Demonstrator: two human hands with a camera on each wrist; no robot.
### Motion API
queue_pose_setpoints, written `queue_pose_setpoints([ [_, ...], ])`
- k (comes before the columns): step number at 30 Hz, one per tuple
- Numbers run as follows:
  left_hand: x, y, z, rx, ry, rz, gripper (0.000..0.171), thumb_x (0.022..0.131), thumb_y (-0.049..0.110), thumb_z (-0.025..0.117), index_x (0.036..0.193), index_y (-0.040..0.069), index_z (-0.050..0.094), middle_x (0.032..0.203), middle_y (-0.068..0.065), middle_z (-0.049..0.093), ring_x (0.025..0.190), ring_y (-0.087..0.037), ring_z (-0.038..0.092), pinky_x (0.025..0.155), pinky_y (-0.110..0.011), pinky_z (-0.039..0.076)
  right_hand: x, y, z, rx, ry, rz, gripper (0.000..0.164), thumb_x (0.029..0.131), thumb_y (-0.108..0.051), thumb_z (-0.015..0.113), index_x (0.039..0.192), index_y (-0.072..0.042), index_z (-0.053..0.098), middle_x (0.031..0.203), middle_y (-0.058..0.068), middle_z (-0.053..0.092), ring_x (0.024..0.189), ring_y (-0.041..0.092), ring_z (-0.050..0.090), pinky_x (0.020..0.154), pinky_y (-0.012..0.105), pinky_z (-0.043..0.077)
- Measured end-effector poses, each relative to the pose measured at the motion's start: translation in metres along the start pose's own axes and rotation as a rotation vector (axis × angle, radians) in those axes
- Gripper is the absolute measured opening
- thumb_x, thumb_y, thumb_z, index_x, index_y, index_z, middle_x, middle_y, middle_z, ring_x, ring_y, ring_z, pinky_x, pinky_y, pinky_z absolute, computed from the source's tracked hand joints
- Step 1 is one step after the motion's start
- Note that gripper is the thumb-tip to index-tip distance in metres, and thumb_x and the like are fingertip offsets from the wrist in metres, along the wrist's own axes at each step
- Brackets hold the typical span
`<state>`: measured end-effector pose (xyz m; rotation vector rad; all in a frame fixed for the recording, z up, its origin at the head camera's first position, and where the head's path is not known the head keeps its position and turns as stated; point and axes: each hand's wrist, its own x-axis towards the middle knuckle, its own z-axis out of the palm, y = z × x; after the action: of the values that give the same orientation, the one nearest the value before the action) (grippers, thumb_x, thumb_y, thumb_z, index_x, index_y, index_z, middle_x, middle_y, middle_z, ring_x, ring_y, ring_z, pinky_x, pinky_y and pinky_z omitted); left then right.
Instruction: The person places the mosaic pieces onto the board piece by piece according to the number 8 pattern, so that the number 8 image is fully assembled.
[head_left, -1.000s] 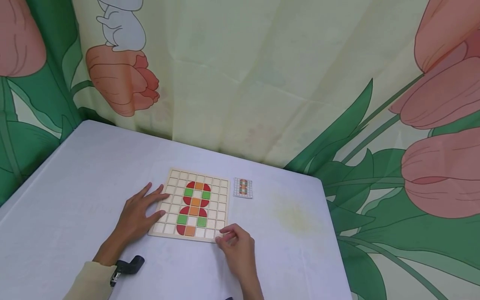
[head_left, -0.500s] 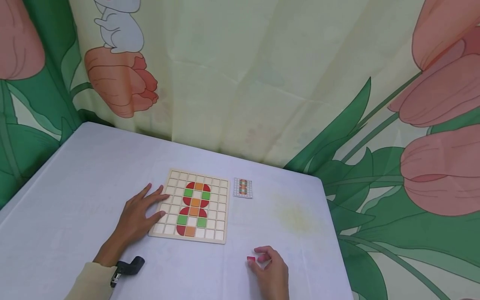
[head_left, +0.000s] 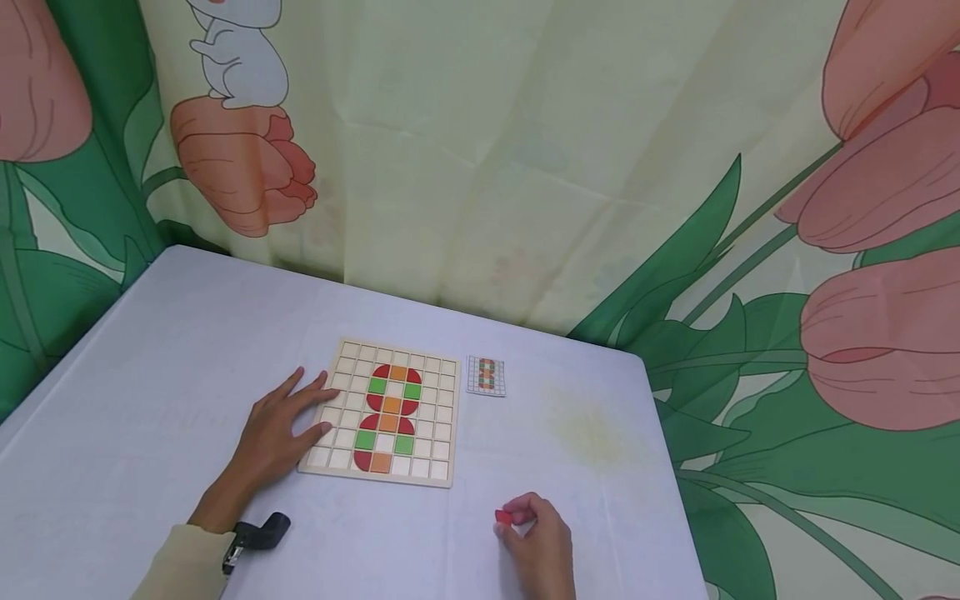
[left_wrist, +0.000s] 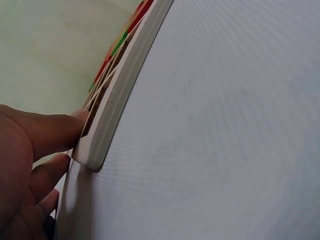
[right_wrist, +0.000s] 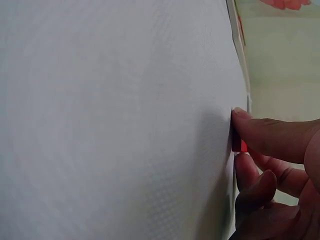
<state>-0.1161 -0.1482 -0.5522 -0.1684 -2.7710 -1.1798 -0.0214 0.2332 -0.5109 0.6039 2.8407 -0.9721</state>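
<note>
A square wooden grid board (head_left: 448,433) lies on the table in the head view. Red rounded tiles, orange square tiles (head_left: 381,462) and green square tiles (head_left: 404,445) fill some of its middle cells. My left hand (head_left: 279,425) rests spread at the board's left edge, thumb and a finger touching the rim; in the left wrist view, the thumb lies over a corner of the board (left_wrist: 107,130). To the right of the board and nearer me, my right hand (head_left: 542,537) pinches a small red tile (right_wrist: 240,144) by thumb and fingertips, low over the cloth. Its exact shape is partly hidden.
A small card (head_left: 486,377) printed with a coloured grid pattern lies just right of the board. White cloth covers the table (head_left: 600,517), with a yellowish stain (head_left: 588,429) at right. A tulip-patterned curtain (head_left: 480,167) hangs behind.
My right hand has moved from the board's lower right corner toward me and rightward, to a red tile, and its fingers have closed on it. My left hand stays put.
</note>
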Motion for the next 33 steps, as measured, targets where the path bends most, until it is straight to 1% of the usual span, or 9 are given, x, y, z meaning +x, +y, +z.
queue_pose_setpoints([
  [8,0.0,0.001,0.0,-0.004,0.003,-0.002,0.055,0.09,0.014,0.082,0.143,0.015,0.066,0.166,-0.018,0.046,0.161,-0.044,0.024,0.119,-0.077,0.023,0.0,0.001,-0.002,0.005,-0.018,-0.071,0.029,0.081,-0.009,0.091,0.09,-0.018,0.065,0.08,-0.006,0.065,0.067,0.012,0.051,0.06,0.022,0.042],
  [10,0.0,0.001,0.0,-0.004,0.004,-0.003,0.055,0.09,0.014,0.082,0.143,0.015,0.067,0.166,-0.018,0.046,0.161,-0.044,0.024,0.118,-0.077,0.023,0.0,0.001,-0.001,-0.003,-0.02,-0.08,0.028,0.082,-0.011,0.091,0.091,-0.018,0.065,0.079,-0.007,0.065,0.065,0.011,0.05,0.059,0.022,0.042],
  [14,-0.001,0.0,0.001,-0.003,0.001,-0.007,0.055,0.09,0.015,0.082,0.143,0.015,0.067,0.166,-0.018,0.046,0.162,-0.044,0.023,0.119,-0.077,0.023,0.0,-0.001,0.0,0.019,-0.02,-0.066,0.025,0.082,-0.013,0.091,0.091,-0.018,0.068,0.079,-0.007,0.067,0.065,0.012,0.051,0.057,0.022,0.042],
  [18,-0.001,0.0,0.001,-0.002,0.0,-0.008,0.055,0.09,0.015,0.082,0.143,0.016,0.066,0.166,-0.018,0.046,0.162,-0.044,0.023,0.119,-0.077,0.022,0.0,-0.005,0.001,0.046,-0.037,-0.022,0.019,0.084,-0.014,0.09,0.094,-0.021,0.075,0.082,-0.007,0.07,0.069,0.014,0.053,0.059,0.022,0.043],
  [22,0.0,0.0,0.001,-0.001,-0.001,-0.01,0.055,0.09,0.015,0.082,0.143,0.016,0.066,0.166,-0.017,0.046,0.162,-0.044,0.023,0.119,-0.077,0.022,0.0,-0.009,0.0,0.055,-0.054,-0.026,0.017,0.084,-0.012,0.089,0.096,-0.022,0.081,0.086,-0.007,0.074,0.07,0.013,0.055,0.06,0.02,0.046],
  [25,0.0,0.0,0.001,-0.003,0.001,-0.01,0.055,0.09,0.015,0.082,0.143,0.015,0.067,0.166,-0.018,0.046,0.162,-0.044,0.023,0.119,-0.077,0.023,-0.002,-0.011,0.0,0.072,-0.029,-0.057,0.019,0.084,-0.008,0.089,0.091,-0.024,0.082,0.087,-0.008,0.073,0.067,0.01,0.055,0.059,0.02,0.046],
  [29,0.0,0.001,0.001,-0.006,-0.001,-0.012,0.055,0.09,0.015,0.082,0.143,0.015,0.067,0.166,-0.017,0.046,0.161,-0.044,0.024,0.119,-0.078,0.023,-0.002,-0.015,0.001,0.11,0.047,-0.11,0.023,0.082,-0.008,0.09,0.085,-0.029,0.081,0.087,-0.007,0.065,0.067,0.007,0.051,0.06,0.021,0.044],
  [31,0.0,0.001,0.001,-0.007,-0.005,-0.016,0.055,0.09,0.015,0.082,0.143,0.015,0.067,0.166,-0.017,0.046,0.162,-0.044,0.024,0.118,-0.078,0.023,0.001,-0.017,0.002,0.145,0.081,-0.135,0.023,0.082,-0.01,0.091,0.086,-0.031,0.082,0.085,-0.006,0.062,0.067,0.006,0.05,0.06,0.02,0.044],
  [33,0.0,0.001,0.001,-0.006,-0.008,-0.017,0.055,0.09,0.015,0.082,0.143,0.015,0.067,0.166,-0.017,0.046,0.162,-0.044,0.023,0.118,-0.078,0.023,0.003,-0.021,0.002,0.205,0.1,-0.148,0.022,0.081,-0.01,0.092,0.087,-0.029,0.083,0.081,-0.004,0.063,0.064,0.008,0.053,0.058,0.02,0.045],
])
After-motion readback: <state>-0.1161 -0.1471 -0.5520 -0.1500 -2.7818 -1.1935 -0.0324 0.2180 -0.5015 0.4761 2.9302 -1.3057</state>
